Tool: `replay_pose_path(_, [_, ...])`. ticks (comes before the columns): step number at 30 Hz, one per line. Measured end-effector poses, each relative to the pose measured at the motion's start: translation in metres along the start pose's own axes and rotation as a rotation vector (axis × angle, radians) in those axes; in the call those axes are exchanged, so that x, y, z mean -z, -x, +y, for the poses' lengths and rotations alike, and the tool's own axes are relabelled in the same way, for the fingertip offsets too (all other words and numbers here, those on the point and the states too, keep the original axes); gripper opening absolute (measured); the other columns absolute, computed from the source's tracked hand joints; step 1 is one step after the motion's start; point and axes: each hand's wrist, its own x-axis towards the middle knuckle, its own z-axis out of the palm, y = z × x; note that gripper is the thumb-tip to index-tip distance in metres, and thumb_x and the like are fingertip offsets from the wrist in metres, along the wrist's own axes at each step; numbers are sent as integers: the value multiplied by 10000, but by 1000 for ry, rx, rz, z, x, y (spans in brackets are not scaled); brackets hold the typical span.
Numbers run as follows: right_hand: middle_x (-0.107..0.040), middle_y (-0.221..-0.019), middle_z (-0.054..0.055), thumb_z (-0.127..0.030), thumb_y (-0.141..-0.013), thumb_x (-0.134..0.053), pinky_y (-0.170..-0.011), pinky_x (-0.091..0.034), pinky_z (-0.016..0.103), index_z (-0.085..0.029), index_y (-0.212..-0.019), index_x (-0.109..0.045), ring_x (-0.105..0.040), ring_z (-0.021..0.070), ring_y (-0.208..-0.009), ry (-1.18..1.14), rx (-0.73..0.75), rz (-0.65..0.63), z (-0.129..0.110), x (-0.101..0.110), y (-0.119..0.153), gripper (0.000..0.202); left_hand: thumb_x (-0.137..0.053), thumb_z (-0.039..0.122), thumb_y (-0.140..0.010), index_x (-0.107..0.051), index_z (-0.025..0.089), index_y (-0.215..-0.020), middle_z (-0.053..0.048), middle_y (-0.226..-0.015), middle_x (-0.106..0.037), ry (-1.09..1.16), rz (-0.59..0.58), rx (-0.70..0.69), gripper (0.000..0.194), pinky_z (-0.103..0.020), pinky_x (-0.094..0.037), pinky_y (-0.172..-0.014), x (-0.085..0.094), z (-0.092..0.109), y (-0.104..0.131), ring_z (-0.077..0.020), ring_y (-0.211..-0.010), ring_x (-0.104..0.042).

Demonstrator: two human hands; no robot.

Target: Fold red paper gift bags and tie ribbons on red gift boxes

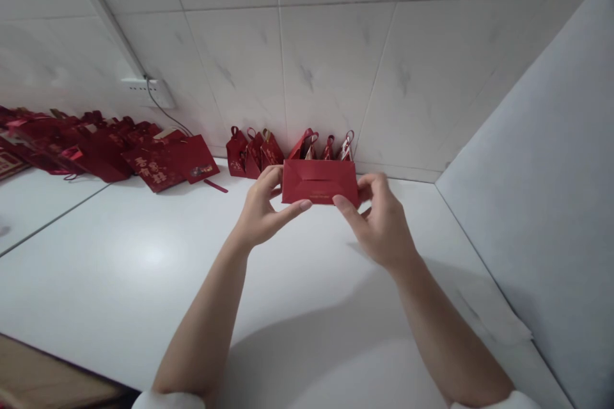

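A red paper gift box (320,172) is held up between my two hands, one flat side facing me with a slit across it and small gold print near the lower edge. My left hand (268,207) grips its left end, the thumb along the lower edge and the fingers behind. On the right end, my right hand (378,217) closes on it, its thumb on the lower corner. Behind the box stand small red boxes with ribbon loops (271,152); part of that row is hidden by the box I hold.
A pile of red boxes and bags (105,146) lies along the wall at the left, with a loose dark red ribbon strip (215,186) beside it. A power strip (148,93) with a cable is on the tiled wall (336,63). A pale panel (542,159) bounds the white table (192,268) at right.
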Motion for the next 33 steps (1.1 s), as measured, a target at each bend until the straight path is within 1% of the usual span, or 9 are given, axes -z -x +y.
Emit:
replay_pose_path(3, [-458,-1350,167,-545,-796,-677,-916,-525,448,-236,-1248,-425,-497,311,-1245,-4,206,140,0,1,-1,603,-727,373,-785,-576,222,-1183,-84,-1111,-576,108,-49,30,451,-296,-537,-814,4,-2,-1,-202,-1009,-585])
replay_pose_path(6, [-298,-1510,113,-466,-807,-705,-1074,-418,502,-295,-1246,-464,-315,312,-1410,-37,320,39,-2,7,-2,530,-776,320,-734,-584,201,-1090,-78,-1114,-570,166,-120,10,421,-297,-525,-835,6,0,-1,-193,-990,-581])
replay_pose_path(11, [-370,-1481,63,-420,-789,-741,-1077,-433,492,-296,-1090,-575,-379,305,-1381,-163,393,-161,-3,17,-3,366,-800,233,-701,-425,203,-882,-35,-1017,-569,352,-168,4,418,-252,-503,-751,4,1,0,-132,-848,-561])
replay_pose_path(17, [-414,-1436,84,-372,-801,-735,-1059,-454,459,-276,-1055,-602,-417,294,-1352,-145,463,-182,-3,17,-5,302,-797,238,-693,-416,201,-854,-57,-1067,-566,378,-193,-2,415,-272,-505,-767,3,0,1,-150,-877,-558])
replay_pose_path(20, [-414,-1449,98,-387,-786,-743,-1078,-428,486,-291,-1219,-521,-402,301,-1363,-141,468,-159,-4,15,-4,496,-810,253,-676,-441,198,-852,-73,-1132,-566,346,-185,-17,412,-297,-521,-816,4,0,1,-167,-917,-571])
replay_pose_path(24, [-457,-1437,120,-381,-796,-730,-1071,-435,480,-281,-1476,-243,-450,288,-1328,-144,400,-137,-4,14,-2,843,-825,263,-657,-505,192,-900,-101,-1218,-548,264,-185,-68,407,-347,-519,-903,5,0,1,-212,-1031,-577])
replay_pose_path(28, [-614,-1269,88,-390,-870,-648,-987,-507,430,-298,-1495,-229,-584,251,-1183,-123,335,-188,-3,17,-3,758,-833,239,-650,-505,186,-842,-120,-1228,-550,195,-287,-125,384,-372,-506,-935,3,3,0,-256,-1134,-559])
replay_pose_path(31, [-564,-1354,79,-466,-795,-717,-1016,-485,444,-296,-1464,-308,-542,274,-1240,-91,372,-273,-4,21,-3,802,-828,256,-662,-480,187,-815,-110,-1169,-576,170,-348,-138,387,-352,-529,-861,-1,5,-1,-221,-1024,-598])
replay_pose_path(33, [-556,-1369,70,-433,-827,-687,-1019,-485,450,-299,-1455,-324,-541,272,-1247,-59,347,-307,-6,24,-2,738,-833,270,-656,-479,185,-805,-114,-1176,-578,141,-354,-145,393,-357,-527,-864,-2,5,-1,-219,-1015,-596])
